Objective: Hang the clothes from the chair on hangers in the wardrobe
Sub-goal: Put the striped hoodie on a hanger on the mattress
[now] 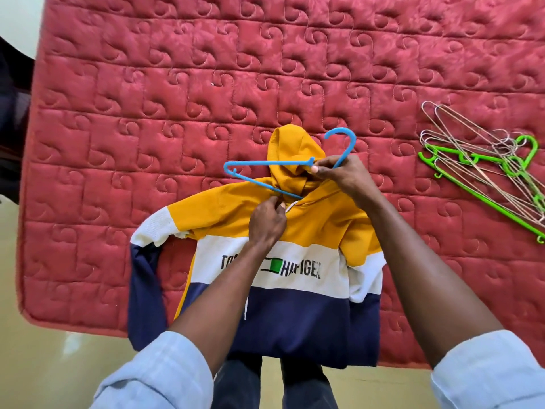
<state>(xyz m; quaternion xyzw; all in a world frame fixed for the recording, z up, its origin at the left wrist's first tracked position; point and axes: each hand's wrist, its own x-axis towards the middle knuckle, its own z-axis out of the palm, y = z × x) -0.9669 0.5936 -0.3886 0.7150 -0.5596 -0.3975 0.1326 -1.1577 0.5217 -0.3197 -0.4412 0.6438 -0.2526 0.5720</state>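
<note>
Red quilted bedding covers the mattress [206, 84] that fills most of the view, with pale floor showing along its near and left edges. On it, front side up, lies a hoodie [309, 225] banded in mustard yellow, white and navy, its hood pointing to the far side and its navy hem hanging over the near edge of the mattress. The left hand [267, 221] is curled at the neckline, its fingertips pinching the yellow fabric just beside the white drawstring. The right hand [343, 172] is closed around a blue plastic hanger [265, 163] at the base of its hook, thumb and fingers clamped on the neck. That hanger lies across the hood, its left arm reaching out over the left shoulder of the hoodie and its lower bar running down to the collar opening, close to the left hand. Well to the right on the mattress sits a loose pile of wire hangers [472, 154] tangled with green plastic hangers [483, 199].
</note>
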